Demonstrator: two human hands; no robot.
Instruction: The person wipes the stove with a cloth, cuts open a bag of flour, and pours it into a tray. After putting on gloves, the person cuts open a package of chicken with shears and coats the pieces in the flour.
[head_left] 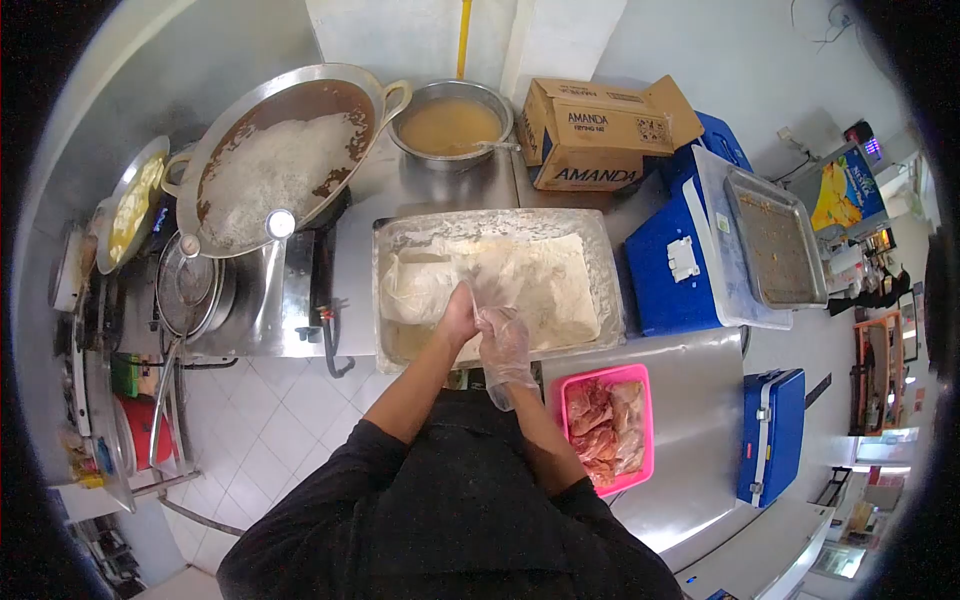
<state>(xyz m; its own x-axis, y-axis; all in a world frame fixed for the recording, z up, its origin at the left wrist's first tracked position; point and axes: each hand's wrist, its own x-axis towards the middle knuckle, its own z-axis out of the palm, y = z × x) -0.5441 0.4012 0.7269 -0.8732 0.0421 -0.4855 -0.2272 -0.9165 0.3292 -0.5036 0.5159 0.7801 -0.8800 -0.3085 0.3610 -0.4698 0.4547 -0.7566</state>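
Note:
My left hand (459,314), bare, is over a metal tray (386,335) of white flour-like powder (570,280). Its thumb side shows; the other fingers are hidden. Right against it is my right hand (505,346), in a clear plastic glove that hangs loose at the wrist. The gloved fingers look curled in, and what they grip, if anything, cannot be made out. Just beyond both hands is a blurred greyish patch. A smooth white mound (418,287), perhaps a bag or heaped powder, lies in the tray's left part.
Right of my body, a pink tub (648,440) holds raw meat pieces. A large pan (280,170) of foaming oil stands at left, near a bowl (450,125) of cloudy liquid. At back right are a cardboard box (590,135) and a blue cooler (670,260) beneath a metal tray (775,240).

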